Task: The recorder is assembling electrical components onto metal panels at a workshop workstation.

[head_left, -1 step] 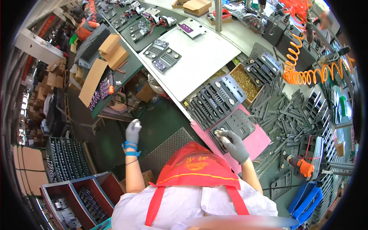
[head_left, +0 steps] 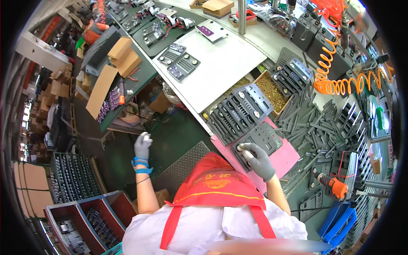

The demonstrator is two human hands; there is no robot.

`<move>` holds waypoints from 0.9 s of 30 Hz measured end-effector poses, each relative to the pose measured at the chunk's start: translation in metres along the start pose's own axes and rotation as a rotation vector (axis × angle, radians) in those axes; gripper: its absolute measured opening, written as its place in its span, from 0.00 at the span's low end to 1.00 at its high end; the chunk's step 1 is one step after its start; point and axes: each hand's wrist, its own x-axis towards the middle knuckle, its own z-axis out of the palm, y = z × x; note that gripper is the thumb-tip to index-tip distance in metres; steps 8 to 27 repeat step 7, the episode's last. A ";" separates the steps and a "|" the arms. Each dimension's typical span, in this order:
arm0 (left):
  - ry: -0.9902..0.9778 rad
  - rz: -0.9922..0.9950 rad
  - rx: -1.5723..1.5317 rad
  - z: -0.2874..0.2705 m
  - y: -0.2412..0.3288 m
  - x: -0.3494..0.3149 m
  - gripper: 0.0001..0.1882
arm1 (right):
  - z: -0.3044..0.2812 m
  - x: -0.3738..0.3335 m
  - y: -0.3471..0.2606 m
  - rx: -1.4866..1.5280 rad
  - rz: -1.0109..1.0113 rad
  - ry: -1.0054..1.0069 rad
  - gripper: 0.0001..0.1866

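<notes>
My right hand [head_left: 259, 161], in a grey glove with whitish fingertips, is over the near end of a dark grey panel with holes [head_left: 259, 138]. Its thumb and fingers come together at the panel's edge; what they pinch, if anything, is too small to make out. Under that panel lies a pink sheet [head_left: 282, 157]. Off to the left, away from the bench, my left hand [head_left: 143, 146] hangs in the air. It wears a like glove with blue bands at the wrist. Its fingers are curled, and any object inside is hidden.
Slotted panels [head_left: 242, 108] lie stacked beyond the right hand, beside a box of small brass parts [head_left: 272, 91]. Loose dark strips [head_left: 314, 127] heap up on the right, near an orange-and-black power tool [head_left: 335, 185]. An orange coiled hose [head_left: 340, 85] hangs above. A white board [head_left: 225, 59] carries two panels.
My left hand has shifted a little to the left, away from the bench. The right hand stays almost in place at the panel's near end.
</notes>
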 end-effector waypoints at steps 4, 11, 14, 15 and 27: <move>0.150 -0.160 -0.219 -0.018 0.038 0.085 0.17 | 0.015 0.044 -0.047 -0.006 -0.057 -0.074 0.15; -0.044 -0.016 -0.336 0.015 0.066 0.184 0.20 | 0.024 0.076 -0.077 0.106 0.002 -0.061 0.17; -0.044 -0.016 -0.336 0.015 0.066 0.184 0.20 | 0.024 0.076 -0.077 0.106 0.002 -0.061 0.17; -0.044 -0.016 -0.336 0.015 0.066 0.184 0.20 | 0.024 0.076 -0.077 0.106 0.002 -0.061 0.17; -0.044 -0.016 -0.336 0.015 0.066 0.184 0.20 | 0.024 0.076 -0.077 0.106 0.002 -0.061 0.17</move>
